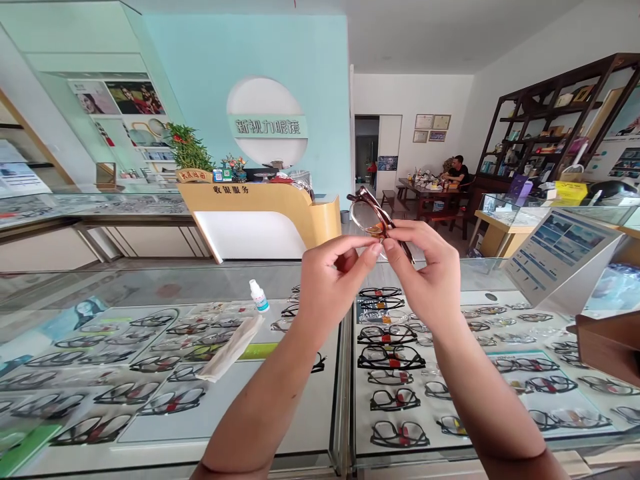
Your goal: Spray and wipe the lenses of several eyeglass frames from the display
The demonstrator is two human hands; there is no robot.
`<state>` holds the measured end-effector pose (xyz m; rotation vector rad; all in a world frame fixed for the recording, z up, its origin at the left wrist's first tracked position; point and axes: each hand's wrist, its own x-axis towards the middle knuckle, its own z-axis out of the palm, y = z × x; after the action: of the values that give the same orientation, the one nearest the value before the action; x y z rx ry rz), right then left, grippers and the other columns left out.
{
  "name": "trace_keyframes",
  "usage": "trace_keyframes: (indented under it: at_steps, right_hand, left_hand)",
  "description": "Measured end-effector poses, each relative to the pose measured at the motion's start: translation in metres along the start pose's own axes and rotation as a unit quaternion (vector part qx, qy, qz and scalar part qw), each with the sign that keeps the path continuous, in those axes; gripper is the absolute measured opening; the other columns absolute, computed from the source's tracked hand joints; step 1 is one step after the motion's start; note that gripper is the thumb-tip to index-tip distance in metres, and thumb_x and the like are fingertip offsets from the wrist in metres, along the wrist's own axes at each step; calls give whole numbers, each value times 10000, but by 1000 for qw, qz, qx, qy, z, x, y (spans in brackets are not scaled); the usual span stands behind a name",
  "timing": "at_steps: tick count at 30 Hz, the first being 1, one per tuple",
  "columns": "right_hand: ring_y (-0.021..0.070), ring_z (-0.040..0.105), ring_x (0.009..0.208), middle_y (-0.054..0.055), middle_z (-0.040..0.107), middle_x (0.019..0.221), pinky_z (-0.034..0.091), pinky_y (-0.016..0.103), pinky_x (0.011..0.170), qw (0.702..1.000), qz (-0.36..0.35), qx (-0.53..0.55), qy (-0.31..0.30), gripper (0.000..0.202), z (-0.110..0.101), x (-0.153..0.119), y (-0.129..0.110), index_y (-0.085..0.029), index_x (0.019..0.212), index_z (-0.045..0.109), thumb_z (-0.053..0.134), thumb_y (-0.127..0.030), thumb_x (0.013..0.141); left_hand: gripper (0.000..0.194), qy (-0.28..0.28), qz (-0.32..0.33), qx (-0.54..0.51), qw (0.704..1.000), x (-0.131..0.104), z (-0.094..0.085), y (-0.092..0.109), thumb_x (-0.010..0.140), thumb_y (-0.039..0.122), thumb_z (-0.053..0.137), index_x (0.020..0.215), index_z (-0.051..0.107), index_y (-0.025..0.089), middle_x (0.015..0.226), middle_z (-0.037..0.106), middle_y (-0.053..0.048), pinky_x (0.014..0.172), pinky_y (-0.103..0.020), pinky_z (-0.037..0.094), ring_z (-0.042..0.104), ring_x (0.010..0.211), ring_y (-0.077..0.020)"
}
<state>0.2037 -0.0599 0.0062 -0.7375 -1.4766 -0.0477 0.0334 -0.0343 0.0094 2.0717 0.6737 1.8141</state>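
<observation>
Glasses [381, 215] are up over the table [170, 430], the grip of the right hand [427, 273] clamped on them, the left hand [333, 270] pinching their lower edge, apparently mid-handling, and the next move likely calls for light, steady pressure.

Glossy, plastic-looking eyeglasses [367, 215], a matt fabric cloth [231, 350], a smooth plastic bottle [259, 295], a shiny glass countertop [210, 280].

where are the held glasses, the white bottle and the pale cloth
Held glasses [367, 216], head view: on a lens.
White bottle [259, 297], head view: on its body.
Pale cloth [233, 349], head view: near its middle.
</observation>
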Motion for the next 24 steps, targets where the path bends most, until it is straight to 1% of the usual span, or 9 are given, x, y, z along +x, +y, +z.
trace_keyframes:
  at_steps: [5,10,12,14,16,17,19,21,24]
  right_hand:
    - [298,816,1251,94,862,1290,661,519,1093,997,-45,-68,-3,208,7,-9,-12,-300,1168,858,688,-238,1064]
    - [300,808,1296,92,859,1323,659,510,1063,995,-41,-62,-66,246,-1,-13,-23,-294,1217,825,633,-245,1070]
    - [280,823,1218,74,870,1247,660,481,1011,995,-35,-50,-81,220,-6,-12,-24,-294,1180,813,626,-258,1071]
    - [254,819,1053,57,865,1115,647,444,932,996,-24,-46,-78,188,-11,-10,-21,-282,1136,801,632,-268,1055]
    - [220,759,872,31,818,947,612,400,840,997,0,-40,-68,176,-13,-9,-13,-265,1095,791,628,-261,1030]
    - [206,717,802,12,774,864,586,380,797,997,16,-38,-66,179,-13,-10,-7,-261,1078,788,619,-256,1020]
    - [187,623,700,-20,665,738,520,348,720,996,47,-41,-71,186,-9,-15,7,-259,1036,786,600,-267,1021]
    - [179,553,648,-27,620,703,464,336,678,991,72,-46,-102,208,-4,-27,25,-254,1012,791,592,-307,1044]
    - [177,513,606,-14,644,723,432,332,659,976,119,-45,-175,275,3,-53,51,-240,1054,783,554,-388,1092]
  left_hand:
    - [286,7,-59,-59,997,0,1,0,953,577,883,951,906,292,579,474,47,511,-294,308,366,554,-120]
    - [283,28,-75,-60,995,4,-7,4,879,563,947,863,885,287,582,453,47,530,-291,302,357,576,-122]
    - [283,23,-78,-50,995,5,-12,3,906,548,910,858,871,272,598,471,41,538,-291,306,366,582,-125]
    - [280,9,-84,-29,996,5,-22,-3,923,523,872,847,844,255,597,447,47,548,-292,301,354,575,-124]
    - [275,-28,-93,7,995,2,-36,-16,915,506,851,838,815,244,591,385,64,564,-293,288,329,570,-122]
    - [271,-61,-101,33,992,0,-46,-24,912,502,841,848,808,241,596,357,70,578,-293,280,319,576,-123]
    - [275,-157,-134,88,975,-7,-67,-44,919,506,812,882,811,233,610,330,75,604,-295,260,304,587,-125]
    - [294,-254,-184,143,939,-16,-89,-67,923,515,786,885,814,225,630,351,66,633,-299,252,320,604,-130]
    - [343,-344,-264,200,879,-30,-114,-101,890,562,774,925,830,225,647,459,40,653,-303,281,401,619,-153]
